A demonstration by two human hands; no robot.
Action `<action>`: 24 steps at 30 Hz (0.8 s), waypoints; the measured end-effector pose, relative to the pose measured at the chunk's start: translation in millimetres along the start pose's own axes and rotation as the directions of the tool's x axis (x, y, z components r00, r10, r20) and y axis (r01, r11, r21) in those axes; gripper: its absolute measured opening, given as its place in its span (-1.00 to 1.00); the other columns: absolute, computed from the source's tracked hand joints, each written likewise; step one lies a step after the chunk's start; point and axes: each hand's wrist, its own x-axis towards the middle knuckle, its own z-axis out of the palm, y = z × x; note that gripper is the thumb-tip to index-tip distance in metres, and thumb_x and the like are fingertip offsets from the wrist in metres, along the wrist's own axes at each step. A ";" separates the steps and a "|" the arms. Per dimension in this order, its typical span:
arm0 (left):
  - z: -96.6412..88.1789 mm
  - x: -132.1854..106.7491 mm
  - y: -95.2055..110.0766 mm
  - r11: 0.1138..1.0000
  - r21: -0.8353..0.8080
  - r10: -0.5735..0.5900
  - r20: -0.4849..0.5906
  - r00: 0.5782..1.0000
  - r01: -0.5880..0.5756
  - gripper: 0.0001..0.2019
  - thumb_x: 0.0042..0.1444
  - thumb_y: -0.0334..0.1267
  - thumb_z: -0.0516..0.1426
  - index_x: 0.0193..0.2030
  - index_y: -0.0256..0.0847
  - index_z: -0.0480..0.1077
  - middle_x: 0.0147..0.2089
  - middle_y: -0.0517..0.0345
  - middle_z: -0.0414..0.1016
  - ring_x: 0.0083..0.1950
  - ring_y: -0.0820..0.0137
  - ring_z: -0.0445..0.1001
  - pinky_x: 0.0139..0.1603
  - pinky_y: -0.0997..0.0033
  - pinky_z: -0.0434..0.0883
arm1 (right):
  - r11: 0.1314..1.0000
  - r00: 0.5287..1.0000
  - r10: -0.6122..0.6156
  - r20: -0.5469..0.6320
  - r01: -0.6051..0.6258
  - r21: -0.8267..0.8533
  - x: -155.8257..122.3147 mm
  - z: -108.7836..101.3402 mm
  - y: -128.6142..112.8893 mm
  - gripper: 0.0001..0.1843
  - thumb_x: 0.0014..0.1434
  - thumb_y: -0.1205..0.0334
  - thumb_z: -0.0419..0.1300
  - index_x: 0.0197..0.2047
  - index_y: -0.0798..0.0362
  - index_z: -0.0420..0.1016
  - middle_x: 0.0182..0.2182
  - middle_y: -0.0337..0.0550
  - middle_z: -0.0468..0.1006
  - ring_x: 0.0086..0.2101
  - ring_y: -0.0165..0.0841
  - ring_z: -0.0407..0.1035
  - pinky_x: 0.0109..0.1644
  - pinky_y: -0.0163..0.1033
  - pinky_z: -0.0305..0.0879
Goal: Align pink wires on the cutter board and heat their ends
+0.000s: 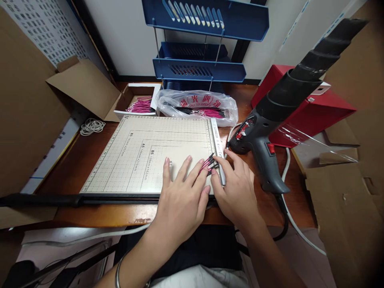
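A small bunch of thin pink wires with black ends (207,163) lies on the cream paper cutter (120,156), near the metal guide (218,150) at its right edge. My left hand (183,196) is over the cutter board with its fingers spread; the index finger and thumb are beside the pink part of the bunch. Close by on the right, my right hand (235,186) has its thumb and index finger on either side of the black ends. My left fingers partly hide the bunch.
Behind the cutter are a white box of pink wires (139,105) and a clear plastic bag (196,106) holding more. A heat gun (264,128) stands at right, before a red box (324,108). The cutter's black handle (42,200) reaches left. Blue shelves (199,70) rise behind.
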 end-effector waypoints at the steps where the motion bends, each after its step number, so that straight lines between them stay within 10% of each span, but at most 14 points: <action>1: -0.4 -0.3 -0.5 1.000 -0.002 -0.001 0.005 1.000 0.001 -0.57 0.48 -0.20 -0.08 0.39 -0.17 0.30 0.44 0.20 0.32 0.48 0.07 0.24 0.54 -0.34 -0.29 | 1.000 1.000 -0.004 0.013 0.004 -0.005 0.1 -0.4 0.0 -0.56 0.33 0.20 0.06 0.21 0.04 0.51 0.27 0.17 0.39 0.21 0.08 0.32 0.20 0.32 0.27; 20: -3.8 2.6 -11.3 0.999 0.026 0.024 0.007 1.000 -0.024 -0.56 0.47 -0.19 -0.06 0.38 -0.26 0.32 0.41 0.07 0.36 0.48 0.05 0.24 0.52 -0.39 -0.10 | 0.992 0.991 -0.126 -0.051 0.126 -0.010 -0.6 0.3 2.6 -0.66 0.37 0.22 0.09 0.03 0.00 0.67 0.26 0.05 0.48 0.18 0.00 0.37 0.24 0.24 0.28; 24: -3.6 3.8 -12.0 0.999 0.025 0.042 0.022 0.999 -0.042 -0.55 0.48 -0.21 -0.07 0.39 -0.27 0.30 0.42 0.05 0.35 0.48 0.08 0.25 0.53 -0.35 -0.09 | 0.995 0.996 -0.089 0.008 0.090 -0.050 0.9 -0.4 0.6 -0.55 0.38 0.20 0.06 0.26 0.01 0.52 0.34 0.12 0.37 0.22 0.05 0.32 0.23 0.29 0.28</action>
